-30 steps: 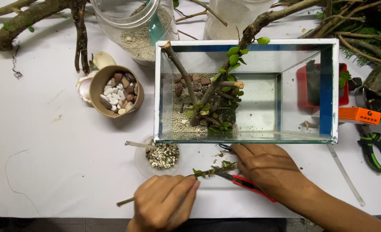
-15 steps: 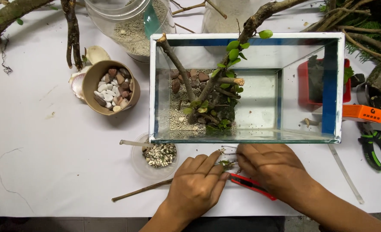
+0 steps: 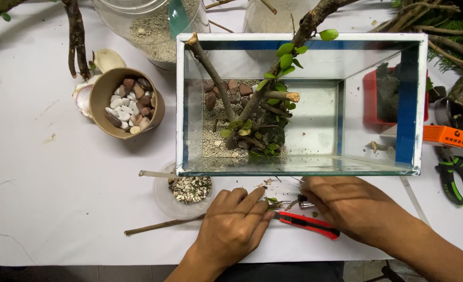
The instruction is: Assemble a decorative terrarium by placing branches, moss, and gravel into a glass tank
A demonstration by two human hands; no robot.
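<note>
My left hand [image 3: 234, 224] lies flat on the white table [image 3: 59, 209], its fingers pressing on a thin brown twig [image 3: 158, 226] with small green leaves at its end. My right hand [image 3: 346, 206] rests beside it, fingers curled over the twig's leafy tip and a small metal piece [image 3: 303, 201]. Between and under both hands lies a red utility knife [image 3: 307, 223]. Just beyond the hands stands a glass tank [image 3: 299, 104] with gravel, stones and leafy branches in its left half.
A clear dish of mixed gravel [image 3: 189, 190] sits left of my left hand. A brown bowl of pebbles [image 3: 129, 104], shells, a sand jar [image 3: 153, 26], an orange tool [image 3: 446, 136] and green-handled pliers [image 3: 459, 180] ring the tank. Branches lie along the far edge.
My left hand has put the twig down on the table and now presses on it. Both hands have come closer together over the twig's leafy end.
</note>
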